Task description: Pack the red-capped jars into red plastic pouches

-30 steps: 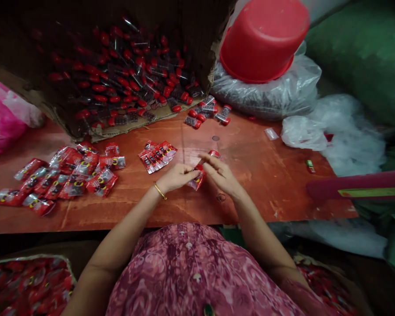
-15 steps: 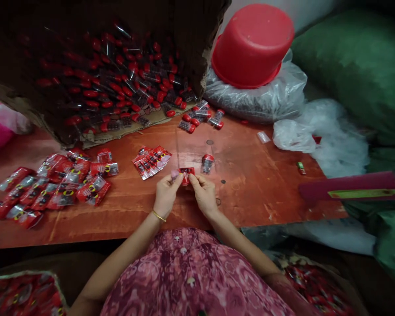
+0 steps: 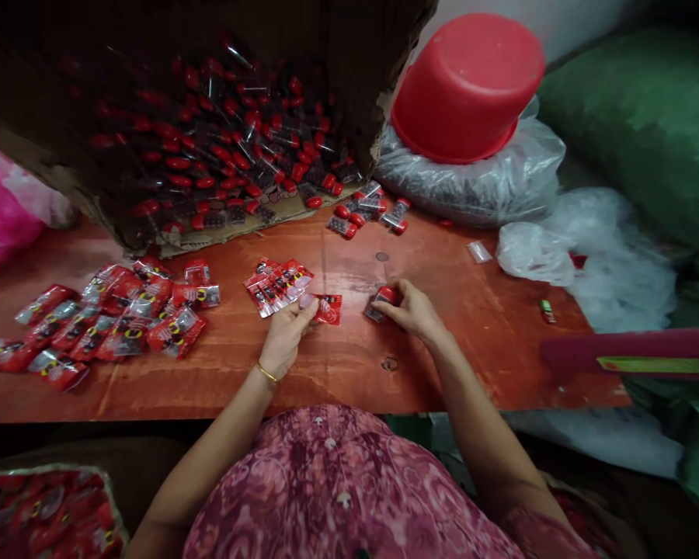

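Observation:
My left hand pinches a small red printed packet by its left end, just above the table. To the right, my right hand has its thumb and fingers closed round a small clear jar with a red cap and dark contents. Right behind my left hand lies a fanned stack of flat red packets. Further left is a heap of filled red packets with clear windows.
A big cardboard box on its side holds many red-capped jars, and several jars lie at its opening. An upturned red tub rests on a clear plastic bag. A maroon bar juts in from the right.
My right hand has let go of the packet, moved right and taken hold of the jar standing there. My left hand keeps the packet and has shifted slightly left. The view has moved a little.

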Tool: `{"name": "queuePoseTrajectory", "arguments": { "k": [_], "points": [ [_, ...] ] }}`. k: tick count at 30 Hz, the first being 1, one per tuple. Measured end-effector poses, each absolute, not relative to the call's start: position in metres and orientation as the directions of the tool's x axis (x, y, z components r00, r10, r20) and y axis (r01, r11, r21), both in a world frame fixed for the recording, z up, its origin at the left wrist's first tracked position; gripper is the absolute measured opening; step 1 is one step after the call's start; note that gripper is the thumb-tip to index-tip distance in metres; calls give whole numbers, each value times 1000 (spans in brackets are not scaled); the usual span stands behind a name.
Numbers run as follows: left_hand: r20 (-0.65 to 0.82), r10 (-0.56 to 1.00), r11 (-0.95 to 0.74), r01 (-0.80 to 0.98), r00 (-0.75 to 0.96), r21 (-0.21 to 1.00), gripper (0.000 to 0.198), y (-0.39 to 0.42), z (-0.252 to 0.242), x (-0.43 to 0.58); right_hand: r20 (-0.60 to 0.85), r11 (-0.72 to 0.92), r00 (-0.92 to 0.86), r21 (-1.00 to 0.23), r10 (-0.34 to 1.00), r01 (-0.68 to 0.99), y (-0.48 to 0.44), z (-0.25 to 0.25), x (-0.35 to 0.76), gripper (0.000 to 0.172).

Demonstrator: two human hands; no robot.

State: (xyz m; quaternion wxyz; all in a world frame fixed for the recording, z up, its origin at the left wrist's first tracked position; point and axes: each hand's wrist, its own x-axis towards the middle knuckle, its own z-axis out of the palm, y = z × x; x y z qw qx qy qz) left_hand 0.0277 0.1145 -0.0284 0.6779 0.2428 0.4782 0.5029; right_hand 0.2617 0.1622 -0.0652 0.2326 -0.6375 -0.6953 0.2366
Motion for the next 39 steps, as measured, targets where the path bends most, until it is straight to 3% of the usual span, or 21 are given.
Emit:
{"name": "queuePoseTrajectory", "arguments": {
  "k": [2,5,8,11,19,30,39],
  "points": [
    [-385,923,358,-422,23,833,40,114,-32,27,-3,-70,106,-768,994,637,148,-67,258,40],
    [-323,946,293,-361,-24,885,39,114,-39,28,-108,-162,212,-952,971,260,128,-57,250,44],
    [-260,962,228,-289,-80,930,38,112,-45,30,-252,-235,197,-966,948,-103,112,-37,236,43],
    [-211,969,183,-205,-126,961,36,111,-48,32,-249,-181,244,-946,937,-269,99,-22,219,42],
    [-57,984,44,-79,-169,996,29,109,-39,33,-211,-113,278,-938,937,-329,85,-23,184,35],
    [-94,968,63,-137,-233,989,39,110,-46,28,-220,-92,276,-907,936,-410,86,-27,177,32],
    [-148,976,115,-203,-157,972,38,110,-50,32,-191,-65,297,-919,935,-388,82,-22,173,31]
  ]
}}
